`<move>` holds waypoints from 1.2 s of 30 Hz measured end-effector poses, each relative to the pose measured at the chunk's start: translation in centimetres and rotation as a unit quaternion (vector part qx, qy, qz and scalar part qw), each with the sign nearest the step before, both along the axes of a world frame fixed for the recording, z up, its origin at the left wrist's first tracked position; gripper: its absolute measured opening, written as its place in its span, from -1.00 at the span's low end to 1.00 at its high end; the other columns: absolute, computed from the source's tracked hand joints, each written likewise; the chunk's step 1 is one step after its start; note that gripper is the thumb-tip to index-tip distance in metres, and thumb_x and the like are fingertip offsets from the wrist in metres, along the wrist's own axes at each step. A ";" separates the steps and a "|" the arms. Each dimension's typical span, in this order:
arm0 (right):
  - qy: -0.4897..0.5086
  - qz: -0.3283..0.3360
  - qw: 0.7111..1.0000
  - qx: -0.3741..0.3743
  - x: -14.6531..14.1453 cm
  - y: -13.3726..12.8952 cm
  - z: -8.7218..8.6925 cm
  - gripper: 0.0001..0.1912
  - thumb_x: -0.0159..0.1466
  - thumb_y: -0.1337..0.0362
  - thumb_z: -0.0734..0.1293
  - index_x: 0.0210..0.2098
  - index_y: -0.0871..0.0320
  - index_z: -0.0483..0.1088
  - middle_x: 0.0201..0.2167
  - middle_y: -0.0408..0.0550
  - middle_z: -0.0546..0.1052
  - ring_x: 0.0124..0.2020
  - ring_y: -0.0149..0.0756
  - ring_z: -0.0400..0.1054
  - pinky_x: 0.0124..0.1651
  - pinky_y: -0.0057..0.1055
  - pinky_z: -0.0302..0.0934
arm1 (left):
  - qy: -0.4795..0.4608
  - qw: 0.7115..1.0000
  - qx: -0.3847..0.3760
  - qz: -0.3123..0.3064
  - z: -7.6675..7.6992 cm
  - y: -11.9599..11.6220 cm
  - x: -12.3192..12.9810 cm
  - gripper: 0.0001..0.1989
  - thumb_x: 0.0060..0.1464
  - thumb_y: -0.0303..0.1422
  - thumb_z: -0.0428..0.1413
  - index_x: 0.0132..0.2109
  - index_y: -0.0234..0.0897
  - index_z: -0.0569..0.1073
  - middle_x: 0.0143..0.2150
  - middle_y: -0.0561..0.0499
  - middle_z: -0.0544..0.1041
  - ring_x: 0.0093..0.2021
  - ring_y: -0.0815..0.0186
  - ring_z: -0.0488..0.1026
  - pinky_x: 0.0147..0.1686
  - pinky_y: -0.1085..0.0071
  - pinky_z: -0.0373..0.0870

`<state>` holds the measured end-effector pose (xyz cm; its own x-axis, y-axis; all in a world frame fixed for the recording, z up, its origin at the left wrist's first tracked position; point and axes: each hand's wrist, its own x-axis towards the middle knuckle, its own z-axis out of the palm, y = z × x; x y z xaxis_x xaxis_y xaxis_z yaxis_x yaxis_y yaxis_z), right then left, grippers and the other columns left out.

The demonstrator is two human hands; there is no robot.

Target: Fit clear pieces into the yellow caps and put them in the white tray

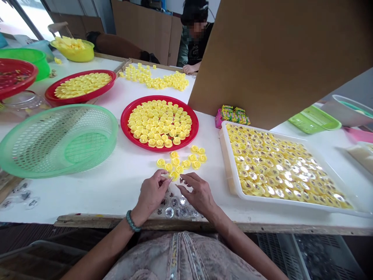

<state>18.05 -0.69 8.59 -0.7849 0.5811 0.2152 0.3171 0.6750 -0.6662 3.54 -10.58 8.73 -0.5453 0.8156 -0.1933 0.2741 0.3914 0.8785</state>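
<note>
My left hand (pixel 154 191), with a beaded bracelet on its wrist, is pinched at the edge of a small round yellow plastic piece (pixel 174 175). Its thumb and fingers partly hide that piece. My right hand (pixel 200 193) faces it from the other side, thumb and forefinger apart, with nothing visible between them. Just beyond my fingers lie several loose yellow pieces (pixel 192 157), cup-like with rims. Below and between my hands are clear round discs (pixel 169 212), some with dark printed pictures; my hands cover part of this pile.
A red tray (pixel 124 123) heaped with yellow pieces stands ahead. At right is a white tray (pixel 223 134) of yellow pieces with shiny discs. A green basket (pixel 17 163) sits left. A cardboard panel (pixel 271 58) rises behind; a person (pixel 192 46) sits across the table.
</note>
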 end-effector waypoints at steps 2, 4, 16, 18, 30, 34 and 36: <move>-0.010 0.004 1.000 0.012 -0.1 0.7 -0.1 -0.68 0.16 0.35 0.31 -0.07 0.10 0.35 -0.23 -0.05 0.46 -0.38 -0.37 0.36 -0.41 -0.49 0.26 | 0.139 0.988 -0.053 -0.033 -0.1 0.3 -0.8 -0.76 0.06 -0.28 0.03 -0.11 -0.18 0.41 -0.43 0.05 0.54 -0.42 0.27 0.45 -0.41 0.42 0.21; -0.027 0.016 0.999 0.024 -0.2 1.2 -0.1 -0.68 0.14 0.38 0.31 -0.09 0.10 0.33 -0.24 -0.06 0.47 -0.35 -0.35 0.35 -0.37 -0.47 0.27 | 0.214 0.969 -0.090 -0.083 -0.3 0.7 -1.2 -0.79 0.08 -0.35 -0.02 -0.14 -0.20 0.42 -0.42 0.03 0.54 -0.40 0.26 0.45 -0.41 0.42 0.18; -0.059 0.115 0.990 0.062 0.0 2.9 0.2 -0.73 0.19 0.39 0.30 -0.10 0.13 0.35 -0.19 -0.01 0.49 -0.17 -0.25 0.36 -0.12 -0.34 0.25 | 0.252 0.952 -0.042 -0.170 -1.2 1.4 -1.8 -0.80 0.03 -0.48 -0.08 -0.35 -0.25 0.45 -0.39 0.01 0.51 -0.38 0.32 0.40 -0.37 0.45 0.16; -0.062 0.114 0.989 0.066 -0.1 3.0 0.2 -0.74 0.19 0.38 0.31 -0.10 0.14 0.36 -0.19 0.00 0.49 -0.17 -0.25 0.37 -0.12 -0.34 0.26 | 0.242 0.956 -0.049 -0.156 -1.2 1.4 -1.6 -0.82 -0.01 -0.46 -0.05 -0.32 -0.25 0.44 -0.41 0.02 0.51 -0.40 0.33 0.40 -0.38 0.45 0.17; -0.048 0.101 0.992 0.063 0.5 2.6 -0.2 -0.74 0.19 0.37 0.30 -0.10 0.14 0.36 -0.21 0.00 0.50 -0.18 -0.26 0.38 -0.13 -0.35 0.27 | 0.267 0.945 -0.043 -0.186 -1.6 2.1 -1.3 -0.84 -0.07 -0.47 -0.05 -0.38 -0.25 0.42 -0.39 -0.01 0.50 -0.35 0.27 0.40 -0.35 0.42 0.19; -0.070 0.129 0.987 0.065 0.3 2.6 0.4 -0.73 0.19 0.40 0.28 -0.10 0.15 0.35 -0.21 0.01 0.49 -0.19 -0.26 0.37 -0.14 -0.36 0.25 | 0.247 0.946 -0.014 -0.208 -1.6 1.9 -1.6 -0.82 -0.05 -0.49 -0.06 -0.39 -0.26 0.44 -0.38 -0.01 0.52 -0.35 0.29 0.40 -0.35 0.43 0.19; -0.087 0.150 0.982 0.072 0.0 2.6 0.6 -0.74 0.18 0.43 0.28 -0.12 0.16 0.36 -0.23 0.01 0.49 -0.19 -0.25 0.36 -0.14 -0.36 0.24 | 0.231 0.951 -0.012 -0.203 -1.6 1.9 -1.7 -0.81 -0.05 -0.48 -0.05 -0.38 -0.26 0.46 -0.39 0.00 0.52 -0.37 0.30 0.40 -0.37 0.44 0.19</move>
<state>18.07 1.94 9.16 -0.9482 0.2914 0.1262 0.1898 0.8387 -0.5105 1.86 -8.72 7.13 -0.2176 0.9756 -0.0296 0.7622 0.1887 0.6193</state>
